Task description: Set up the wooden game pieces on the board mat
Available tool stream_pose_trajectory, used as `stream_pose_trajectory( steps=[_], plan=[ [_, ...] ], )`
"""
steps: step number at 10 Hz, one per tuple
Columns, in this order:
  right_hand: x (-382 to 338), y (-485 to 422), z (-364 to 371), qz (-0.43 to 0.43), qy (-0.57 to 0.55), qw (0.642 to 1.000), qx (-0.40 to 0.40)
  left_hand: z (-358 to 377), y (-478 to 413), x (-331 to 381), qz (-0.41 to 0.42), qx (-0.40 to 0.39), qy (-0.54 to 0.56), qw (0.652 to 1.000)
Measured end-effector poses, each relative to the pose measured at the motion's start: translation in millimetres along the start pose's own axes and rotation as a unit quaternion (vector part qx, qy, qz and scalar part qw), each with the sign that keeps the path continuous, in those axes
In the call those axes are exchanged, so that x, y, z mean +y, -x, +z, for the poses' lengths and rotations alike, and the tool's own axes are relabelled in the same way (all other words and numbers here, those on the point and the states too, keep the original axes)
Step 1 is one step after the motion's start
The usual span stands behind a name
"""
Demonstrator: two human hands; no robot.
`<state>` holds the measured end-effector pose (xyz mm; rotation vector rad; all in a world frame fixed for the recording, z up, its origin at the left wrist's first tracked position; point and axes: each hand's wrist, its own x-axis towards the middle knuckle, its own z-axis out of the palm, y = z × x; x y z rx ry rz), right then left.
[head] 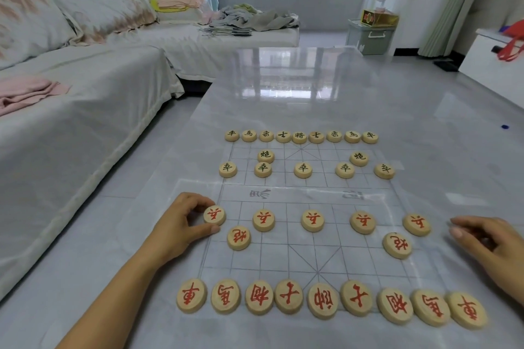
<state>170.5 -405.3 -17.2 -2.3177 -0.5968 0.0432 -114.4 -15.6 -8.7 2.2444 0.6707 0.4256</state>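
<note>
On the glossy table: translucent board mat, red-lettered pieces near, black-lettered pieces far.
Left hand: pinches leftmost red soldier piece at mat's left edge.
Right hand: loosely curled, empty, beside mat's right edge.

1. The disc pinched by the left fingers is pale wood, smooth and matt, its character in red paint.
2. The board mat under and right of those fingers is thin, clear plastic film, glossy, with faint grey printed lines.
3. The surface beyond the fingers is grey, marble-patterned and mirror-glossy.
4. The far discs past them are the same matt wood, lettered in black.
5. The sofa cover left of the fingers is soft matt cloth.
</note>
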Motion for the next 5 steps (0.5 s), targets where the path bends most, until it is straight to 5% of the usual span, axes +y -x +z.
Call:
stream_pose_trajectory(
  steps=[3,5],
  plan=[
    [-21.0,14.8,-8.1,-0.043,0.068,0.997,0.0,-1.0,-0.3,-0.3,-0.008,0.0,-0.007,1.0],
    [-27.0,12.7,-3.2,-0.017,-0.022,0.999,0.019,-1.8,0.9,1.1,-0.008,-0.01,0.012,1.0]
  ],
)
